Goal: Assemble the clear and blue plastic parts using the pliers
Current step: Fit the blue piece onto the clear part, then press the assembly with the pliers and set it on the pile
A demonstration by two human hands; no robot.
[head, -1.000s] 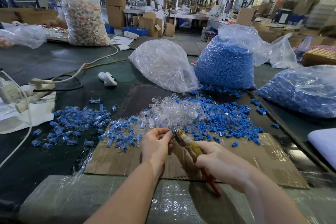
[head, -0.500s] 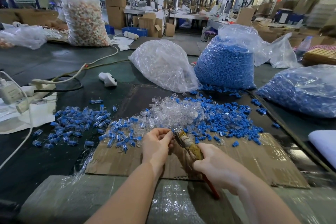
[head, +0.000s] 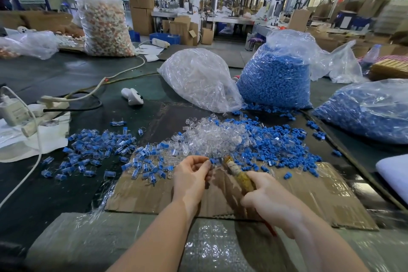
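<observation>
The left hand (head: 191, 174) pinched a small blue part (head: 212, 161) at its fingertips, just beside the pliers (head: 239, 176), whose handles the right hand (head: 268, 202) gripped. Both hovered over the cardboard sheet (head: 309, 194) on the surface, near the heap of clear parts (head: 212, 137) and loose blue parts (head: 276, 148).

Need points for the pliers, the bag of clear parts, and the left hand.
pliers (head: 239, 175), head view, on the taped handle just above the right hand's grip.
bag of clear parts (head: 198, 79), head view, on the middle of the bag's side.
left hand (head: 191, 175), head view, on the back of the hand.
</observation>
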